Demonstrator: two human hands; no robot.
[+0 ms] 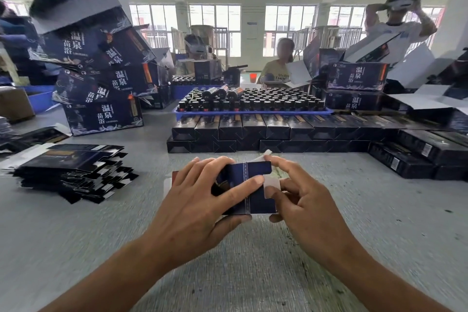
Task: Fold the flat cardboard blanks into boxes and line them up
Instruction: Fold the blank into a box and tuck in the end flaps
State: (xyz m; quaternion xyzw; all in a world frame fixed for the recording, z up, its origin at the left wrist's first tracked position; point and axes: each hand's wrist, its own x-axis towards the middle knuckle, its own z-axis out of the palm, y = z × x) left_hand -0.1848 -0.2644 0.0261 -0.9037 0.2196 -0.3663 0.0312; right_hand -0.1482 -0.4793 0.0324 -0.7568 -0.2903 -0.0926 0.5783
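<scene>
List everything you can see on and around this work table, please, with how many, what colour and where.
Box being folded: one, dark blue, centre, between both hands.
Flat blanks: one stack, dark with white edges, table left.
Folded boxes: two long rows, too many to count, black, across the middle.
Bottles: many, dark, in a blue tray behind the rows.
Large cartons: leaning pile, dark blue, back left; more back right.
Table: one, grey.
Other people: at least three, behind.
Left hand: grips the box.
Right hand: pinches its white flap.
</scene>
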